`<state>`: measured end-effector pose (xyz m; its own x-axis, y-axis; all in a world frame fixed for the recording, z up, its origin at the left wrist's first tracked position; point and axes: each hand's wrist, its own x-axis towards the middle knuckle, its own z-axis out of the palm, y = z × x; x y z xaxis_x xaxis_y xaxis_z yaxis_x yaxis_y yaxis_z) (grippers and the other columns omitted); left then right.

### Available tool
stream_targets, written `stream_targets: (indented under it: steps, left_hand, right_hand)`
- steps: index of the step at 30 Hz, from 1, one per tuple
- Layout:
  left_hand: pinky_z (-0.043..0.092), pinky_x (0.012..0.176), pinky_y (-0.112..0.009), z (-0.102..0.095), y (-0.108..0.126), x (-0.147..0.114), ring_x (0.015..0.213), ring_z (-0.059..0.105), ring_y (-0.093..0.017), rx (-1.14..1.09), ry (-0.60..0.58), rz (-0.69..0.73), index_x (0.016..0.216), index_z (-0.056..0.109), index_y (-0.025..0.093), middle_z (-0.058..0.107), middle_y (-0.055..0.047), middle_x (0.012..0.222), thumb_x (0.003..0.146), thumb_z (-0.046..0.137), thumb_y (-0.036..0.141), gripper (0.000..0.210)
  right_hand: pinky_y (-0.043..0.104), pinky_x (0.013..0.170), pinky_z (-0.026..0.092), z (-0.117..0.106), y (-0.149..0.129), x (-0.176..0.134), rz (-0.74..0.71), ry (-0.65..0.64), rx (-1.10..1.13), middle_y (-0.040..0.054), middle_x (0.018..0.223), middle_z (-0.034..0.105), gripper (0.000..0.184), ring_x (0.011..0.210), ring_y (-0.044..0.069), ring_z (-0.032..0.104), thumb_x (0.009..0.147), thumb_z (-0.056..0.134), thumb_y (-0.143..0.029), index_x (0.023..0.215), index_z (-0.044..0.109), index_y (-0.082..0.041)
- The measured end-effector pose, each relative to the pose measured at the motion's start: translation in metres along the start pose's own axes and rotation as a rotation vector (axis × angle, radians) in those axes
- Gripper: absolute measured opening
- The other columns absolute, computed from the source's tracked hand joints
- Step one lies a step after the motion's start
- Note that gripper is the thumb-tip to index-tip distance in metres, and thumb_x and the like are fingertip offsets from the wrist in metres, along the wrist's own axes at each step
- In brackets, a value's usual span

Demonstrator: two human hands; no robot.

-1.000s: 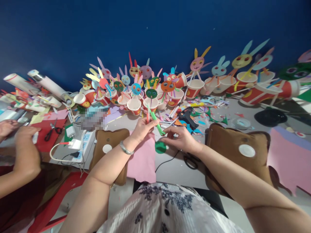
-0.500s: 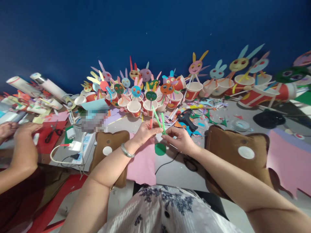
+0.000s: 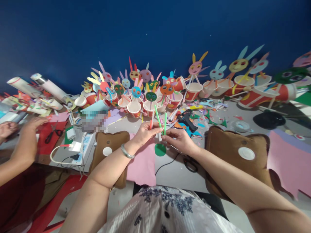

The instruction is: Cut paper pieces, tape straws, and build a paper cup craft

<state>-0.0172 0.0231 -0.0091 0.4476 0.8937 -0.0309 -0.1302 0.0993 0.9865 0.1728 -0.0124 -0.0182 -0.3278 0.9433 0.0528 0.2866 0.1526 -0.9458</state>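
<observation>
My left hand (image 3: 146, 132) is closed in a pinch on a narrow green paper strip (image 3: 157, 116) that rises at a slant. A short orange-red strip (image 3: 151, 124) also sticks up from its fingers. Close beside it, my right hand (image 3: 179, 139) pinches a second green strip (image 3: 165, 121), held nearly upright. The strips' lower ends are hidden by the fingers. Beneath the hands lie a green paper circle (image 3: 160, 149) and a pink sheet (image 3: 143, 161). Scissors with black handles (image 3: 190, 164) rest under my right wrist, partly covered.
Paper cups (image 3: 134, 108) with rabbit-faced paper figures line the back by the blue wall. A black glue gun (image 3: 188, 119) lies among paper scraps. Brown cushions (image 3: 223, 152) flank my arms. At left are a power strip (image 3: 85, 147) and another person's arm (image 3: 26, 147).
The green strip in my right hand has turned more upright and stands farther from the left one. The other person's hand at left has shifted slightly.
</observation>
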Motion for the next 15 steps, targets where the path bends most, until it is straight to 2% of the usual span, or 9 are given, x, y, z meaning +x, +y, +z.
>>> stream_targets:
  steps: [7,15]
  left_hand:
    - [0.021,0.044,-0.022,-0.0014,-0.0034,0.0002,0.042,0.029,-0.003,-0.025,-0.04,-0.004,0.081,0.067,0.014,0.036,0.009,0.051,0.079,0.076,0.045,0.033]
    - [0.022,0.045,-0.021,0.001,-0.0044,0.0001,0.044,0.031,-0.003,-0.095,-0.031,-0.056,0.087,0.068,0.013,0.039,0.009,0.053,0.078,0.077,0.046,0.035]
  right_hand:
    - [0.024,0.051,0.043,-0.0015,0.0,-0.0002,-0.017,-0.007,-0.036,-0.0003,0.055,0.062,0.036,0.05,0.012,0.057,0.09,0.063,-0.046,0.068,0.063,-0.017]
    - [0.024,0.051,0.04,-0.0005,0.0056,0.0003,-0.044,-0.005,-0.114,-0.0007,0.055,0.061,0.039,0.051,0.011,0.052,0.091,0.061,-0.047,0.065,0.059,-0.018]
